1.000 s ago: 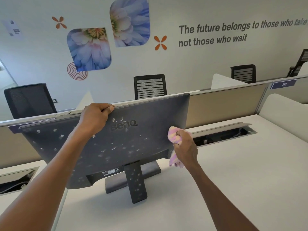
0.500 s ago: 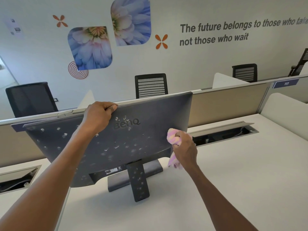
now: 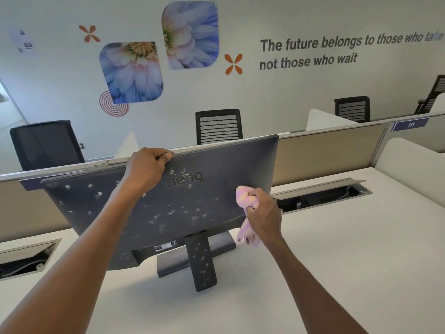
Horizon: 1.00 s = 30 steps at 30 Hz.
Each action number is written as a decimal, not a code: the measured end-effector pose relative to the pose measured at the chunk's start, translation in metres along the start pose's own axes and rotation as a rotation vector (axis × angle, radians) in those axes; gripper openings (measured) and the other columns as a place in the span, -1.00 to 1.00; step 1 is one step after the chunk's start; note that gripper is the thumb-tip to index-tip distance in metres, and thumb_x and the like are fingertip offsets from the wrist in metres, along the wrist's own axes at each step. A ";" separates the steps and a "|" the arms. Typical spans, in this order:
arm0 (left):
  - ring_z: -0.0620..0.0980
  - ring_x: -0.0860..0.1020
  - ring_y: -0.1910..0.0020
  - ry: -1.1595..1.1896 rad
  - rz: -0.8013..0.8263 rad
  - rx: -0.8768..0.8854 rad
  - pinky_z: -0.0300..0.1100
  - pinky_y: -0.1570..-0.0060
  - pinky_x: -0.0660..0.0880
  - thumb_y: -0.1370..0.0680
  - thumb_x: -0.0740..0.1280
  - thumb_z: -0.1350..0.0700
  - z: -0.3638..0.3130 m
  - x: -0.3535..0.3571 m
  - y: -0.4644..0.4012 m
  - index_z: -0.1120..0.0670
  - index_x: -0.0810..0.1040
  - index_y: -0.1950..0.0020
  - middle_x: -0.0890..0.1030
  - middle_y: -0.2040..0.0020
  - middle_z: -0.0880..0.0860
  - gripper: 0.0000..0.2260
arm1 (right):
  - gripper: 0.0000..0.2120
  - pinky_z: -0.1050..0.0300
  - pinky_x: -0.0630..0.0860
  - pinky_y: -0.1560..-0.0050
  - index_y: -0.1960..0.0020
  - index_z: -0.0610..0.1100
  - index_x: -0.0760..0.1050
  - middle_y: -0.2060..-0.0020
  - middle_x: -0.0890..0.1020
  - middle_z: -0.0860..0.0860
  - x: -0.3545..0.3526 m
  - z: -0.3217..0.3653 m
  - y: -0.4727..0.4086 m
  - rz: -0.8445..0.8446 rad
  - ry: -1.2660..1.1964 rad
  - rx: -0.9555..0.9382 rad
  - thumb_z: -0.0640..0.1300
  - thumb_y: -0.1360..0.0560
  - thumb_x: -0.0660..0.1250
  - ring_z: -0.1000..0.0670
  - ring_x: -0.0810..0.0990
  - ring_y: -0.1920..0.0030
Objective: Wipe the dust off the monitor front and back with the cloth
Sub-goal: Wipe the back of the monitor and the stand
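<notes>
The dark grey monitor point(image 3: 216, 165) stands on the white desk with its back toward me, tilted, and white dust specks dot the back panel and the stand point(image 3: 201, 261). My left hand point(image 3: 147, 168) grips the monitor's top edge, fingers curled over it. My right hand point(image 3: 263, 213) holds a bunched pink and yellow cloth point(image 3: 245, 198) pressed against the lower right part of the back panel; a tail of the cloth hangs below the hand. The screen side is hidden.
The white desk point(image 3: 313, 261) spreads to the right and front. Open cable troughs lie at the right point(image 3: 320, 195) and the left point(image 3: 24, 259). A beige partition point(image 3: 325, 153) runs behind the monitor, with black office chairs point(image 3: 219, 126) beyond it.
My right hand with the cloth has shifted slightly leftward and upward on the back panel. My left hand stays on the top edge.
</notes>
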<state>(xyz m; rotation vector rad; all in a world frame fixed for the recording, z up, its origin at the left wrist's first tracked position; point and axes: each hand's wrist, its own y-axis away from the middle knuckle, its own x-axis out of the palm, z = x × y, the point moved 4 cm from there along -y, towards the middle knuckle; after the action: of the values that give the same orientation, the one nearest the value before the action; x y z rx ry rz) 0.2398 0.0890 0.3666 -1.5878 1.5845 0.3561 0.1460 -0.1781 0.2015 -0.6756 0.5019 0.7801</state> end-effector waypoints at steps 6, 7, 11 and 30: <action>0.08 0.56 -0.18 0.002 0.000 0.001 0.01 -0.26 0.46 -0.63 0.28 0.01 -0.001 0.001 0.000 0.03 0.67 -0.18 0.67 -0.15 0.05 -0.77 | -0.67 0.25 0.53 0.06 -0.20 0.00 0.52 -0.10 0.63 0.06 0.008 0.043 0.012 0.003 -0.089 -0.227 -0.11 -0.45 0.44 0.02 0.59 -0.03; 0.08 0.56 -0.18 0.002 0.001 -0.001 0.01 -0.26 0.46 -0.63 0.28 0.01 -0.001 0.002 0.000 0.02 0.67 -0.18 0.67 -0.15 0.04 -0.77 | -0.67 0.22 0.55 0.03 -0.20 0.00 0.52 -0.11 0.63 0.05 0.015 0.042 0.018 0.031 -0.069 -0.235 -0.10 -0.46 0.44 0.01 0.60 -0.04; 0.08 0.56 -0.19 0.010 0.000 -0.003 0.00 -0.26 0.46 -0.63 0.28 0.00 0.000 0.001 0.000 0.02 0.66 -0.19 0.67 -0.16 0.05 -0.77 | -0.66 0.21 0.52 0.07 -0.22 -0.03 0.47 -0.11 0.61 0.02 0.020 0.023 0.022 0.058 -0.011 -0.067 -0.07 -0.48 0.43 0.01 0.58 -0.02; 0.09 0.55 -0.22 -0.025 -0.001 0.022 0.00 -0.27 0.44 -0.64 0.26 0.01 -0.002 0.001 0.001 0.04 0.65 -0.21 0.65 -0.20 0.05 -0.75 | -0.61 0.28 0.47 0.02 -0.27 -0.04 0.47 -0.05 0.58 0.01 0.017 0.090 0.028 -0.070 -0.163 -0.200 -0.05 -0.47 0.44 0.08 0.50 0.07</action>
<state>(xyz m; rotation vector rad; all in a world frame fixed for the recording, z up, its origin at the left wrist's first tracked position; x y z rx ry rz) 0.2383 0.0869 0.3665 -1.5620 1.5632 0.3552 0.1501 -0.0910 0.2421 -0.8032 0.2526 0.8177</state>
